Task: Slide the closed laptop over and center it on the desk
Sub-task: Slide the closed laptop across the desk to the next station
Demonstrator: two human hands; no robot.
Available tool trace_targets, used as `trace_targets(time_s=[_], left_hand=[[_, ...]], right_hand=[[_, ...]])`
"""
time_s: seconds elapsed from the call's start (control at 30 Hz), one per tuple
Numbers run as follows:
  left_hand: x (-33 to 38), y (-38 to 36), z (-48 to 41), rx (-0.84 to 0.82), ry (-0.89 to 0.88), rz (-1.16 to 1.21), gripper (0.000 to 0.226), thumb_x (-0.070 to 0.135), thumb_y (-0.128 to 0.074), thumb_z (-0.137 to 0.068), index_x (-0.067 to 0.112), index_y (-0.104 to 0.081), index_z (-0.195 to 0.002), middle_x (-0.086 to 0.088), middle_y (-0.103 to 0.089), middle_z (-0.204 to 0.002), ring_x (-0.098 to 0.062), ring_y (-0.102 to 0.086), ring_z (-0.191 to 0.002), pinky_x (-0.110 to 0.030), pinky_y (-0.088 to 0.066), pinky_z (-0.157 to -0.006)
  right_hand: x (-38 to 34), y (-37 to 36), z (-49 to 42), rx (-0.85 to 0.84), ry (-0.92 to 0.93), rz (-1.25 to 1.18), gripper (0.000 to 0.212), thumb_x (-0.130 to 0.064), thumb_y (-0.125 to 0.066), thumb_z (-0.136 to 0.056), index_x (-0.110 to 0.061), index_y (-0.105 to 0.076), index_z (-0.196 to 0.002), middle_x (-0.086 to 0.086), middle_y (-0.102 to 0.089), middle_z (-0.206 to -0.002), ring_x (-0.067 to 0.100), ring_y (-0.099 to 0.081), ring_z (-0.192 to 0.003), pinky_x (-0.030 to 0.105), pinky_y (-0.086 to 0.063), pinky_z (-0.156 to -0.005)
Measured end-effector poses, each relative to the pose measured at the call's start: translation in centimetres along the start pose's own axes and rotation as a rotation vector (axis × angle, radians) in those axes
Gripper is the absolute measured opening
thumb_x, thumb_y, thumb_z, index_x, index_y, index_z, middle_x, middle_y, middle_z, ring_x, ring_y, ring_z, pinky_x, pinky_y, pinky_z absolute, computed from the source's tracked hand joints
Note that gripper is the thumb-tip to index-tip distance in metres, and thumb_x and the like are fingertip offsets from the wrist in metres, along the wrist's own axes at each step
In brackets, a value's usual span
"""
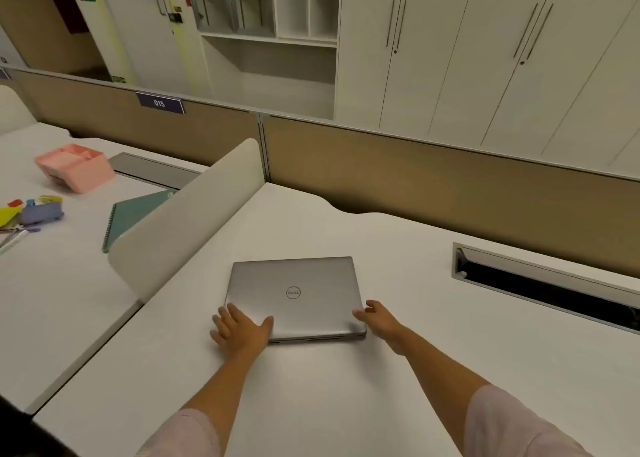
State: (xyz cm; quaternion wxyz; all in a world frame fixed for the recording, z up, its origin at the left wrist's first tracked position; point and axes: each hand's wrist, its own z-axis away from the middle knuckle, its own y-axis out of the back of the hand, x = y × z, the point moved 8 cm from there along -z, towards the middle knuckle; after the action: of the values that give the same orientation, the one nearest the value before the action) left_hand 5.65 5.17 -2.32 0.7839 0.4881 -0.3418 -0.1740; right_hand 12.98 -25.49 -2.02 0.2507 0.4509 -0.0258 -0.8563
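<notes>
White cabinets [485, 58] and open shelving [266, 6] line the far wall of an office, behind tan partition panels [450, 186] that back a row of workstations. On the neighbouring surface at far left lie a pink divided tray [74, 167], a cluster of coloured stationery [34, 210] and a teal spiral notebook [135, 214], the last partly hidden by a curved cream divider [187, 214] standing between the two places. A small dark plate marked 015 [160, 103] is fixed to the partition above. On the white tabletop [346, 404] right of the divider, a closed silver laptop [298, 293] lies flat, lid logo up, towards the left part of the surface and near the divider's front end. A person in pale short sleeves reaches to it with both arms: the left hand [240, 330] is spread flat, fingers splayed, pressing on the laptop's near-left corner and partly on the tabletop beside it; the right hand [375, 318] is loosely open, thumb on the lid and fingers curled around the near-right corner. Farther right, a long dark cable slot [547, 286] with a grey rim is set into the tabletop, well apart from the laptop
</notes>
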Motion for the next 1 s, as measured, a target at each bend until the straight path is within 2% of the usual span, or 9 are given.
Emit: trace_targets(time_s=[0.1,0.2,0.33,0.47,0.53,0.63,0.77,0.93,1.0], left_hand=[[-1.4,0.3,-1.0,-0.017,0.152,0.074,0.116,0.069,-0.062,-0.078,0.001,-0.004,-0.153,-0.019,-0.014,-0.159,-0.035,-0.012,-0.146,-0.049,-0.014,-0.118],[-1.6,0.6,-1.4,0.011,0.218,0.152,0.113,0.069,-0.072,-0.068,-0.002,-0.024,-0.142,-0.020,-0.034,-0.144,-0.036,-0.033,-0.130,-0.047,-0.035,-0.106],[-1.7,1.0,-2.3,-0.023,0.331,0.221,0.110,0.062,-0.085,-0.057,-0.003,-0.037,-0.132,-0.022,-0.039,-0.135,-0.037,-0.037,-0.123,-0.046,-0.041,-0.096],[-1.9,0.9,-1.9,-0.064,0.421,0.242,0.116,0.056,-0.091,-0.050,-0.003,-0.035,-0.132,-0.022,-0.039,-0.137,-0.037,-0.036,-0.125,-0.047,-0.038,-0.100],[-2.0,0.6,-1.4,-0.077,0.433,0.236,0.116,0.056,-0.092,-0.048,-0.004,-0.036,-0.129,-0.023,-0.042,-0.135,-0.036,-0.037,-0.124,-0.046,-0.037,-0.101],[-1.6,0.6,-0.8,-0.109,0.406,0.183,0.116,0.061,-0.089,-0.048,-0.004,-0.038,-0.128,-0.021,-0.045,-0.134,-0.034,-0.039,-0.124,-0.043,-0.036,-0.102],[-0.3,0.4,0.4,-0.125,0.343,0.124,0.119,0.067,-0.086,-0.047,-0.004,-0.040,-0.129,-0.019,-0.045,-0.132,-0.033,-0.040,-0.123,-0.042,-0.039,-0.099],[1.7,-1.4,3.0,-0.146,0.296,0.119,0.123,0.070,-0.086,-0.042,-0.004,-0.039,-0.128,-0.018,-0.046,-0.131,-0.032,-0.041,-0.121,-0.043,-0.042,-0.096],[2.9,-2.3,4.1,-0.162,0.266,0.113,0.124,0.071,-0.086,-0.041,-0.004,-0.040,-0.128,-0.017,-0.046,-0.130,-0.031,-0.042,-0.120,-0.042,-0.042,-0.095]], right_hand=[[-0.3,-0.3,-1.1,0.026,-0.028,-0.065,0.036,-0.034,-0.057,-0.095,-0.017,-0.041,-0.121,0.004,-0.047,-0.121,0.022,-0.050,-0.104,0.033,-0.042,-0.090],[0.0,-0.3,-1.9,0.086,-0.075,-0.140,0.025,-0.031,-0.059,-0.094,-0.018,-0.043,-0.110,0.004,-0.045,-0.111,0.022,-0.048,-0.098,0.034,-0.042,-0.085],[0.2,0.0,-2.4,0.147,-0.156,-0.320,0.039,-0.027,-0.065,-0.092,-0.013,-0.051,-0.124,0.004,-0.048,-0.118,0.025,-0.048,-0.116,0.037,-0.043,-0.093],[0.5,0.6,-2.9,0.175,-0.143,-0.292,0.021,-0.015,-0.069,-0.088,-0.011,-0.061,-0.107,0.007,-0.058,-0.111,0.020,-0.055,-0.093,0.029,-0.045,-0.080],[0.7,1.2,-3.0,0.213,-0.121,-0.266,0.026,-0.011,-0.068,-0.087,-0.003,-0.067,-0.112,0.010,-0.066,-0.108,0.020,-0.062,-0.083,0.027,-0.049,-0.070],[1.3,2.2,-3.0,0.269,-0.129,-0.233,0.035,-0.008,-0.069,-0.086,0.001,-0.066,-0.120,0.017,-0.069,-0.116,0.030,-0.067,-0.098,0.034,-0.056,-0.081],[2.6,3.9,-2.1,0.279,-0.195,-0.250,0.034,-0.008,-0.070,-0.086,0.003,-0.063,-0.118,0.013,-0.064,-0.102,0.022,-0.061,-0.078,0.026,-0.048,-0.057],[5.6,7.3,-0.6,0.337,-0.229,-0.213,0.039,-0.006,-0.070,-0.087,0.009,-0.058,-0.121,0.021,-0.065,-0.114,0.030,-0.060,-0.091,0.032,-0.051,-0.067],[7.1,8.9,0.5,0.364,-0.249,-0.212,0.039,-0.005,-0.070,-0.087,0.010,-0.059,-0.121,0.023,-0.064,-0.121,0.031,-0.061,-0.096,0.038,-0.052,-0.080]])
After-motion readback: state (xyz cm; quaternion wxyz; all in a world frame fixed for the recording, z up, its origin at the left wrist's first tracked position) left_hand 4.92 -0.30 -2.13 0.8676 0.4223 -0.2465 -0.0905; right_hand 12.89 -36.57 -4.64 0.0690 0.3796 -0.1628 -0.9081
